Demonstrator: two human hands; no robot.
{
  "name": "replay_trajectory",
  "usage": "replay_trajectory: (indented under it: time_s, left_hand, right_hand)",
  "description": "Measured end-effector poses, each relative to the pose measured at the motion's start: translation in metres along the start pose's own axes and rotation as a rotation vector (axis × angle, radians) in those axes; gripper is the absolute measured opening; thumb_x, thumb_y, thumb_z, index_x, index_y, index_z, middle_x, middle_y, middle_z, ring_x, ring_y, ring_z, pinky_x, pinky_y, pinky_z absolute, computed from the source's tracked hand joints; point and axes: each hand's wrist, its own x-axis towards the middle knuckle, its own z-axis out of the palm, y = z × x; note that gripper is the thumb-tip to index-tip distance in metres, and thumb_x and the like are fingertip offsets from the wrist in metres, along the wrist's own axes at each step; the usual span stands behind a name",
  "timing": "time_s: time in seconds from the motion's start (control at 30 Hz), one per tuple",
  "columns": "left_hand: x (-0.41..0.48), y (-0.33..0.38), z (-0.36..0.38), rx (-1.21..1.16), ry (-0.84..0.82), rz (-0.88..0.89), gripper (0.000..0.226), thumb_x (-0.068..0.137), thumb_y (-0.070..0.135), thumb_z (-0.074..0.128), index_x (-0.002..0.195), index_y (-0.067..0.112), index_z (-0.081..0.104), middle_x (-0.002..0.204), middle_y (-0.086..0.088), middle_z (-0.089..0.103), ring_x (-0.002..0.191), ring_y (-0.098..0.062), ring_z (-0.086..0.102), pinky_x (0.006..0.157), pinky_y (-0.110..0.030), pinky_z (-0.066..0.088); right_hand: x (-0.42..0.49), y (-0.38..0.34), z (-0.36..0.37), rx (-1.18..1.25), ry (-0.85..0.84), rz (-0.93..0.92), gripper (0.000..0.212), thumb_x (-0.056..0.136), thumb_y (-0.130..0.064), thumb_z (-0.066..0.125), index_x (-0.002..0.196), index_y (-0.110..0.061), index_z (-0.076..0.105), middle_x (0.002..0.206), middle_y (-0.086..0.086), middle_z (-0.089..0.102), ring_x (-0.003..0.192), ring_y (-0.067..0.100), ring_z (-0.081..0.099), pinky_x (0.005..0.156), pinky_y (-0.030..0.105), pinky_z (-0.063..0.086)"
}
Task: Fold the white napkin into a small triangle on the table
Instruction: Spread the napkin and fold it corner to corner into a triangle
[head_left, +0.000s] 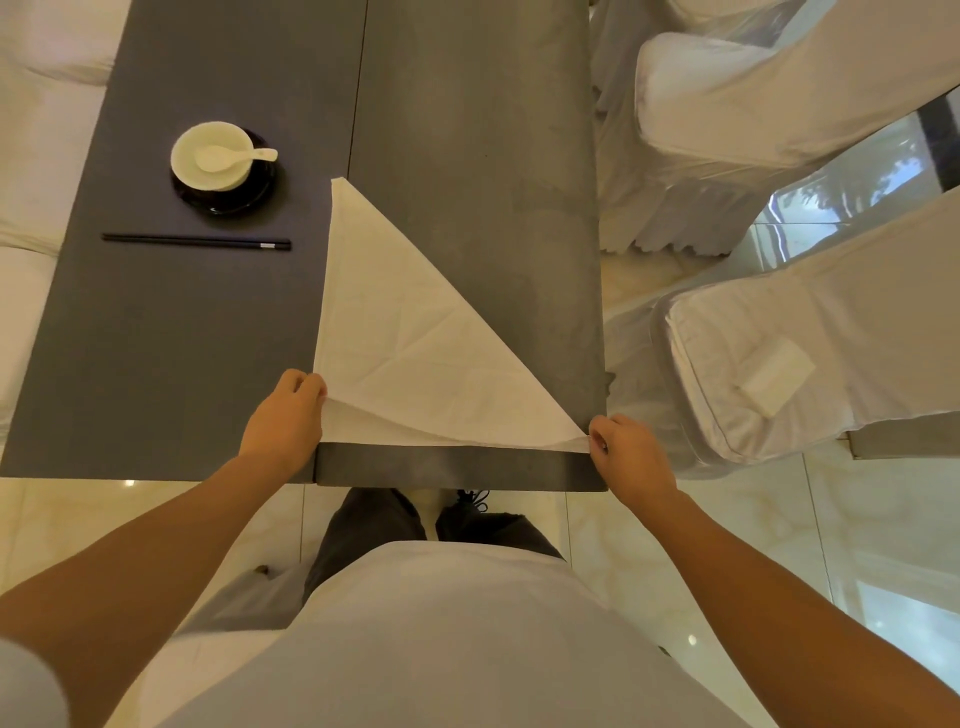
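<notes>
so, head view, one line per thing:
napkin: the white napkin (410, 343) lies on the grey table (467, 156), already folded once into a large triangle; long edge running from the far point down to the near right corner, square corner at the near left, near edge along the table's front lip.
why there: set close to the front edge, probably so both near corners are within easy reach and the layers can be lined up before the next fold.
left hand: the left hand (283, 421) sits at the near left corner, fingers curled and pinched narrow on the top layer, which is lifted slightly off the one beneath; forearm reaches in from the lower left, wrist just over the table edge.
right hand: the right hand (631, 457) is at the near right corner, fingertips closed tight on the napkin's tip, knuckles outward; forearm comes in from the lower right.
why held so: gripping both ends of the near edge keeps the cloth taut, likely to square it up or bring one corner over.
progress: judged about halfway; the triangle is big, not yet small.
other things: a bowl with a spoon (213, 156) on a dark saucer and chopsticks (196, 241) lie well apart to the left; covered chairs (779, 93) stand right of the table.
</notes>
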Motion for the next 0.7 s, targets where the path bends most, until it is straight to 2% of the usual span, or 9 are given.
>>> replay_trajectory:
  time_s: [0.17, 0.27, 0.4, 0.57, 0.7]
  left_hand:
    - [0.002, 0.026, -0.021, -0.167, 0.069, -0.047, 0.018, 0.097, 0.009, 0.054, 0.114, 0.011, 0.052, 0.109, -0.009, 0.058, 0.091, -0.025, 0.059, 0.089, -0.041, 0.054]
    - [-0.005, 0.03, -0.027, -0.201, 0.115, 0.019, 0.018, 0.097, 0.008, 0.053, 0.115, 0.008, 0.055, 0.109, -0.007, 0.057, 0.095, -0.022, 0.057, 0.093, -0.04, 0.051]
    - [-0.016, 0.017, -0.019, -0.118, 0.097, 0.095, 0.017, 0.095, 0.007, 0.057, 0.11, 0.009, 0.064, 0.108, -0.008, 0.059, 0.094, -0.022, 0.056, 0.091, -0.035, 0.049]
    - [-0.023, 0.007, -0.005, 0.023, 0.074, 0.039, 0.006, 0.094, 0.014, 0.061, 0.094, 0.012, 0.066, 0.098, -0.007, 0.061, 0.084, -0.018, 0.051, 0.083, -0.032, 0.05]
    - [-0.027, 0.002, 0.005, 0.068, 0.055, 0.008, 0.006, 0.094, 0.018, 0.061, 0.09, 0.014, 0.064, 0.089, -0.003, 0.056, 0.079, -0.018, 0.05, 0.078, -0.029, 0.049]
  right_hand:
    - [0.006, -0.003, -0.01, -0.02, 0.0, 0.008, 0.012, 0.097, -0.025, 0.057, 0.106, -0.019, 0.06, 0.099, 0.003, 0.063, 0.084, 0.018, 0.061, 0.084, 0.03, 0.057]
    - [0.005, -0.003, -0.008, -0.044, -0.015, 0.029, 0.011, 0.096, -0.027, 0.059, 0.105, -0.02, 0.059, 0.099, 0.002, 0.062, 0.083, 0.017, 0.06, 0.084, 0.03, 0.057]
    - [0.002, -0.001, -0.003, -0.08, -0.031, 0.028, 0.017, 0.096, -0.029, 0.058, 0.11, -0.02, 0.058, 0.102, 0.003, 0.061, 0.086, 0.019, 0.061, 0.086, 0.032, 0.057]
    - [0.003, -0.002, 0.001, -0.151, -0.038, 0.007, 0.024, 0.095, -0.029, 0.059, 0.117, -0.019, 0.057, 0.109, 0.004, 0.06, 0.095, 0.019, 0.06, 0.089, 0.032, 0.055]
    - [0.005, -0.005, 0.006, -0.187, -0.073, -0.014, 0.029, 0.096, -0.025, 0.057, 0.124, -0.019, 0.054, 0.116, 0.005, 0.056, 0.102, 0.02, 0.058, 0.09, 0.031, 0.053]
